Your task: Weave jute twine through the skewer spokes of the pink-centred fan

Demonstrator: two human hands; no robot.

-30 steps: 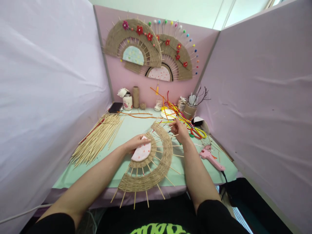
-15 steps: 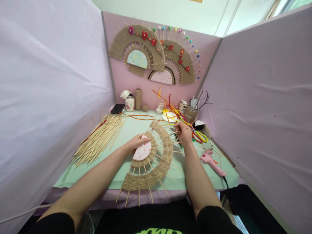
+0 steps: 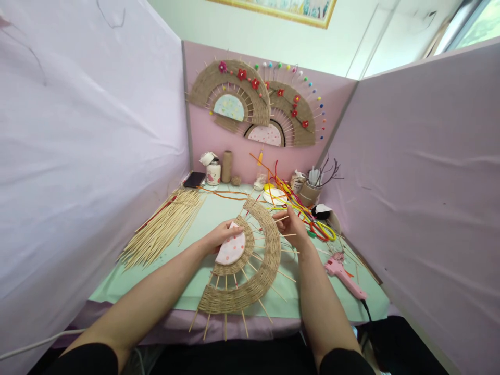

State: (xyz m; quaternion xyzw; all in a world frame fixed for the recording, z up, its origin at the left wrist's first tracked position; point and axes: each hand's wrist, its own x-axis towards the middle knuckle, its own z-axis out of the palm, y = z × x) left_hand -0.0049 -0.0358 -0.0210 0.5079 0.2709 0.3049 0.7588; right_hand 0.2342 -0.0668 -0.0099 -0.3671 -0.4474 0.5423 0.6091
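Observation:
A half-round woven fan [image 3: 269, 260] of brown cord on thin sticks is held tilted above the table, its stick ends pointing right and down. At its centre is a white half-disc with pink dots [image 3: 231, 250]. My left hand [image 3: 224, 234] grips this centre part, thumb on the front and the other fingers hidden behind. My right hand [image 3: 289, 225] is at the fan's upper right edge, by the protruding stick tips, with its fingers apart. Nothing is plainly held in it.
Loose sticks [image 3: 164, 226] lie left. A pink glue gun [image 3: 347, 278] lies right, near scissors [image 3: 326, 230]. Colourful pipe cleaners [image 3: 291, 195], a cord roll [image 3: 227, 166], a jar [image 3: 213, 173] and a phone [image 3: 194, 180] stand or lie behind. Finished fans [image 3: 230, 70] hang on the pink board.
The camera view has shifted, so the scene sits lower in the picture. My right hand's fingers have opened and turned beside the fan's edge. My left hand keeps its hold.

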